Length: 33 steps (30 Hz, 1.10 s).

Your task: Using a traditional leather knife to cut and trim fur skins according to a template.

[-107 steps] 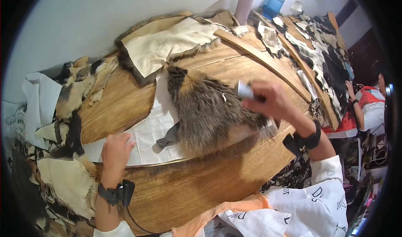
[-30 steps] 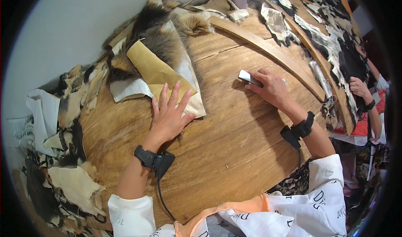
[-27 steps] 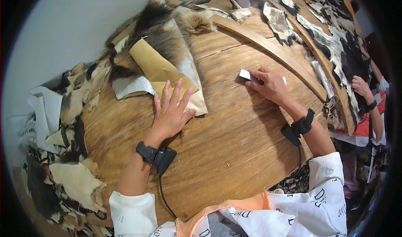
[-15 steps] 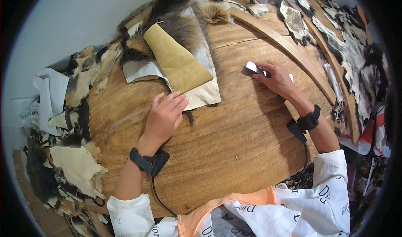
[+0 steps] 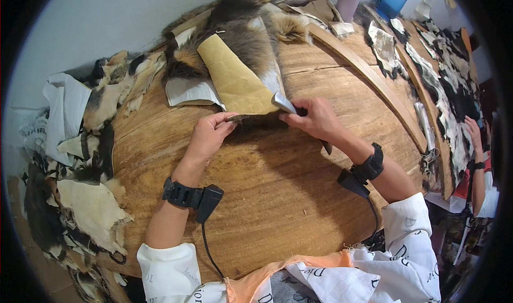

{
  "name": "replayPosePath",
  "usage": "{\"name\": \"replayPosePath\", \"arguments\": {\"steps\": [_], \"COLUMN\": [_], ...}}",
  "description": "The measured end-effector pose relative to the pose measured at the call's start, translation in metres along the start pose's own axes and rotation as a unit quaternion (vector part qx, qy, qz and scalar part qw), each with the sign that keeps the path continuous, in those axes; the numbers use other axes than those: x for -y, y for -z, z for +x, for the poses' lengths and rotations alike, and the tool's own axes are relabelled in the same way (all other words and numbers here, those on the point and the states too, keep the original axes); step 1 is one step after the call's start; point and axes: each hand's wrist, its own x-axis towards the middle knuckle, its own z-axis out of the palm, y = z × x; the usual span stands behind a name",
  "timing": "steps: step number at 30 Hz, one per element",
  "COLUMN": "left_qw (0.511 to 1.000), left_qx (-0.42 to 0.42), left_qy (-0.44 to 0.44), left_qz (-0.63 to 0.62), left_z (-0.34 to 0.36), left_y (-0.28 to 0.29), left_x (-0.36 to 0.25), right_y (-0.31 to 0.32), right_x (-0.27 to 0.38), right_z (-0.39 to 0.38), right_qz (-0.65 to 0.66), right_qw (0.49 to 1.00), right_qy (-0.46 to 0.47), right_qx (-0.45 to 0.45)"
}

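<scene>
A tan paper pattern lies over a fur piece with a pale skin side, at the far middle of the table. My left hand pinches the near left edge of the layers between thumb and fingers, and that edge is lifted a little. A silver-and-black hand tool, stapler-like in shape, is closed in my right hand. Its rounded silver end overlaps the pattern's near right corner, while a dark end sticks out below my palm. My fingers hide the tool's middle.
The wooden table carries fur scraps along the left and more pelts on the right. Long wooden strips lie at the right. A blue bottle stands far right. Another person's hand shows at the right edge.
My right hand has come left with the tool to the pattern's corner. My left hand has gone from lying flat to pinching and lifting the edge. Another person's hand has appeared at right.
</scene>
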Motion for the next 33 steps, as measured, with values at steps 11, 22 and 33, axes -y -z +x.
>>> {"name": "replayPosePath", "arguments": {"steps": [11,22,33], "left_qw": [0.982,0.878,0.806], "left_qx": [-0.006,0.010,0.089], "left_qy": [-0.033,-0.284,-0.227], "left_qz": [0.185,0.384,0.540], "left_z": [0.003,-0.035,-0.071], "left_y": [-0.018,-0.026,-0.027], "left_x": [-0.041,-0.018,-0.007], "right_y": [-0.002,-0.001,-0.006], "right_x": [0.002,-0.019,0.005], "right_z": [0.017,-0.021,-0.040], "right_qz": [-0.003,-0.223,-0.425], "right_qw": [0.998,0.940,0.871], "right_qy": [-0.057,0.257,0.185], "right_qx": [-0.015,0.010,0.165]}}
